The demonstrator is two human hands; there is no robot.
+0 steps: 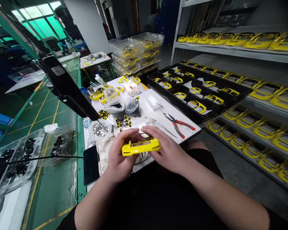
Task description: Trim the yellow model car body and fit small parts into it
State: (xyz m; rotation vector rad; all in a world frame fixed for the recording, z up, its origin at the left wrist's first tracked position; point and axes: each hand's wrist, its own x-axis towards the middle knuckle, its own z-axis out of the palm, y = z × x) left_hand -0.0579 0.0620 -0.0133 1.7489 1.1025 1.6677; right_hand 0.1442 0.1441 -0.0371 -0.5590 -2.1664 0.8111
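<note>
Dim workshop all round, with a white table close in front and a green, yellow-lined surface off to the left. Above the table's near side, straight ahead and clear of the top: a yellow frame. Long axis running crosswise, left to right, close to level (perhaps a touch lower at the left end). Small openings along the face turned to the wearer; far side mostly hidden.

At one end, the left hand, wrapped about the piece with fingers arched over and palm alongside; at the other, the right hand, curled in to meet it, also gripping, though with fingertips largely out of sight. Neither hand plainly nearer: one at each end, piece between.

Just beyond the right hand, red-handled pliers, lying with handles spread. Beside the left hand, a patterned cloth; left of that, a dark-screened device; farther up, a clear bag of metal pieces.

Out to the right, a black tray of similar yellow parts, then shelving with more in rows.
</note>
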